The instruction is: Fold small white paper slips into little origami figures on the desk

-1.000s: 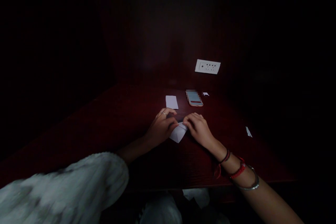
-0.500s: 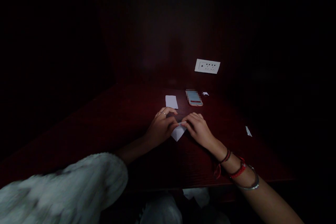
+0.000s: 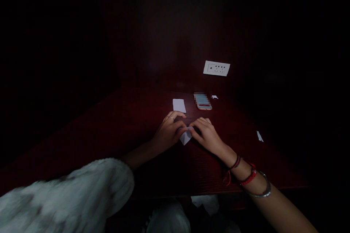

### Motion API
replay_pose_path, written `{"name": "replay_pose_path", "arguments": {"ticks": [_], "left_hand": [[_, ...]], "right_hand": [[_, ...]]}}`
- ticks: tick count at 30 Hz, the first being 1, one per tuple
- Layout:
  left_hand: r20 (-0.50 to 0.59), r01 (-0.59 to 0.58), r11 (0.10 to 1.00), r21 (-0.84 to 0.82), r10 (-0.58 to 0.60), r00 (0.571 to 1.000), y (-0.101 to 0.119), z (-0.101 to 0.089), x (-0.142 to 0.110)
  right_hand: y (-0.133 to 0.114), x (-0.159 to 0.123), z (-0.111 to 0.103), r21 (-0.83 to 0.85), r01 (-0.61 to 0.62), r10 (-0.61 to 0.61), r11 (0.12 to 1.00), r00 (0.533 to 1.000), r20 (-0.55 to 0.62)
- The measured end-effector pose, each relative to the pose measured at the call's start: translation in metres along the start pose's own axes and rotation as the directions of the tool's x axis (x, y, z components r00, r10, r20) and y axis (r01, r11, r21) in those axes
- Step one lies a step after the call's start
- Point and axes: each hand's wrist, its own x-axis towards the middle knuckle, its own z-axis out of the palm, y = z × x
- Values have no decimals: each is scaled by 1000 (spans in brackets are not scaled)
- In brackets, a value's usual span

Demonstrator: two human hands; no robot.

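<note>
A small folded piece of white paper (image 3: 186, 137) is held low over the dark red table (image 3: 109, 127), one pointed corner toward me. My left hand (image 3: 170, 130), with a ring on a finger, pinches its left edge between thumb and forefinger. On the other side, my right hand (image 3: 206, 134) grips the right edge with bent fingers. Both sets of fingertips nearly meet along the far edge and hide part of the folds. Whether the paper touches the tabletop I cannot tell.
Beyond my hands lies a white rectangular sheet (image 3: 179, 105), with a phone (image 3: 203, 102) to its right. Paper scraps sit behind the phone (image 3: 214, 97) and at the right (image 3: 259, 136). A socket panel (image 3: 217, 68) is on the back wall. The table's front edge (image 3: 169, 195) runs before me.
Fingertips of both hands have shifted slightly along the paper's far edge, and less of the paper shows below them. Its near point sits a little farther from me. Other objects have stayed put.
</note>
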Motion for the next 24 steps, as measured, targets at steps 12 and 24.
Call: {"name": "replay_pose_path", "arguments": {"ticks": [12, 24], "left_hand": [[25, -12, 1000, 15, 11, 1000, 4, -1, 0], [31, -75, 993, 92, 72, 997, 6, -5, 1]], "right_hand": [[-1, 3, -3, 6, -17, 17, 1000, 1000, 1], [-2, 3, -7, 4, 16, -16, 1000, 999, 30]]}}
